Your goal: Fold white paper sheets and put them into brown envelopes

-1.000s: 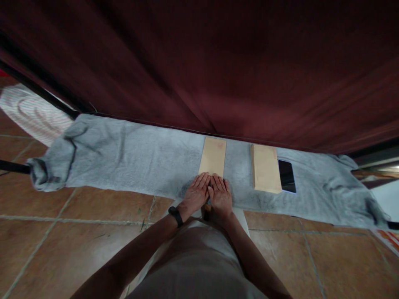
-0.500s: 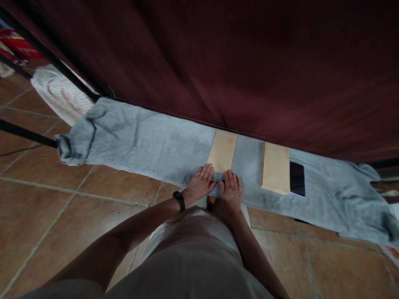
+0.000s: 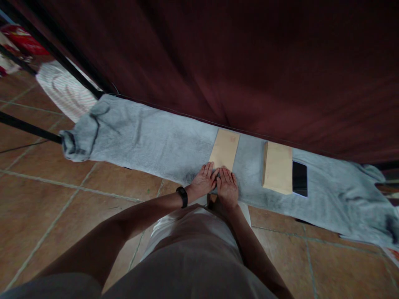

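A tan paper envelope (image 3: 226,146) lies flat on a grey cloth (image 3: 168,137) in front of me. On its near left corner rests my left hand (image 3: 203,180), fingers stretched out, a black band on the wrist. My right hand (image 3: 227,187) lies flat beside it, fingers extended over the envelope's near edge. The two hands touch or nearly touch at the thumbs, and they cover the near end of the envelope. To the right sits a stack of similar tan envelopes (image 3: 278,168), with a dark-screened phone (image 3: 299,178) against its right side.
A dark red curtain (image 3: 249,74) hangs along the far edge of the cloth. Black metal bars (image 3: 31,127) and a striped cloth (image 3: 67,85) are at the left. Brown floor tiles (image 3: 56,211) lie below, and a red item (image 3: 28,39) sits far left.
My right hand has slid left toward my left hand, closing the gap between them at the envelope's near edge. The whole view has shifted slightly; the stack and phone stay put.
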{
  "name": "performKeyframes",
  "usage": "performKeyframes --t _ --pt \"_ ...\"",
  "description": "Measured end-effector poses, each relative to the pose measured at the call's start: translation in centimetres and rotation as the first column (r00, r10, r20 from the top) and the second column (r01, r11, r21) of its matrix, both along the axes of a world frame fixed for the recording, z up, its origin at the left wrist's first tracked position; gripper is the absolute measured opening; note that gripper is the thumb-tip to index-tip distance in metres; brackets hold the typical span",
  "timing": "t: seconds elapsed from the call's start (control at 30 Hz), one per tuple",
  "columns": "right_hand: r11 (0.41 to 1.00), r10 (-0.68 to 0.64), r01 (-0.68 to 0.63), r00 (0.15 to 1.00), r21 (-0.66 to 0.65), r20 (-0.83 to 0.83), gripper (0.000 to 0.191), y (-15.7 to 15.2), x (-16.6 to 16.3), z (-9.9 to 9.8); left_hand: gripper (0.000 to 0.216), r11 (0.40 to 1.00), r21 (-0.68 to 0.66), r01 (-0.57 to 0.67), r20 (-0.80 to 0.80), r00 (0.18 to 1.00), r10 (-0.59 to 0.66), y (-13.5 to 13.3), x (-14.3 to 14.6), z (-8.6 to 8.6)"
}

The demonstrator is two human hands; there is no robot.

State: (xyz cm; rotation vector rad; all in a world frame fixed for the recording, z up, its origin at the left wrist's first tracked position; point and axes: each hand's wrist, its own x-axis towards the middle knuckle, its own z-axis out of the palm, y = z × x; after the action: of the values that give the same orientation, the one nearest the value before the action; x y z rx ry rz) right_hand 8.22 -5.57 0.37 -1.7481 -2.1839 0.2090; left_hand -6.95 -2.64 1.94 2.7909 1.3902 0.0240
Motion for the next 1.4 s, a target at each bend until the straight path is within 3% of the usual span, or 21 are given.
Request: performKeyframes --t 0.37,0.63,0.77,0.9,1.03,1.13,1.2,1.27,1.4 --pt "0.991 -0.097 0.097 0.995 0.095 -0.013 0.050 -0.7 0.8 -0.5 0.063 0.997 0.010 -0.079 0.069 0.995 0.078 0.0 -0.3 -0.6" --pt "0.982 -0.163 0.165 0.986 0.092 -0.028 0.049 -1.0 1.4 -0.3 0.070 0.985 0.049 -0.167 0.150 0.976 0.158 -0.2 -1.3 -1.1" --pt "0.978 -0.184 0.185 0.983 0.094 -0.021 0.048 -0.8 1.1 -0.5 0.058 0.975 0.022 -0.222 0.272 0.939 0.208 0.2 -1.2 -0.8" --pt "0.973 -0.201 0.199 0.980 0.116 0.002 0.048 -0.4 0.7 -0.7 0.045 0.947 -0.064 -0.316 0.499 0.811 0.305 2.3 -0.5 -0.6" --pt "0.966 -0.216 0.215 0.976 0.144 -0.008 0.049 0.1 0.5 -0.9 0.049 0.863 -0.310 -0.400 0.651 0.572 0.499 5.1 0.2 -0.9" --pt "0.961 -0.229 0.232 0.973 0.152 -0.034 0.047 0.6 0.2 -0.8 0.048 0.750 -0.576 -0.326 0.662 0.353 0.661 6.6 0.4 -0.8" --pt "0.961 -0.233 0.236 0.972 0.142 -0.036 0.048 1.1 0.0 -0.4 0.043 0.724 -0.657 -0.210 0.681 0.245 0.690 6.9 0.7 -0.4" --pt "0.959 -0.250 0.250 0.968 0.129 -0.024 0.049 1.6 -0.2 0.3 0.040 0.738 -0.665 -0.117 0.713 0.195 0.674 6.8 1.1 0.3" --pt "0.949 -0.297 0.297 0.955 0.100 -0.022 0.049 2.8 0.0 2.0 0.046 0.791 -0.609 -0.054 0.763 0.234 0.603 5.8 2.4 2.2"
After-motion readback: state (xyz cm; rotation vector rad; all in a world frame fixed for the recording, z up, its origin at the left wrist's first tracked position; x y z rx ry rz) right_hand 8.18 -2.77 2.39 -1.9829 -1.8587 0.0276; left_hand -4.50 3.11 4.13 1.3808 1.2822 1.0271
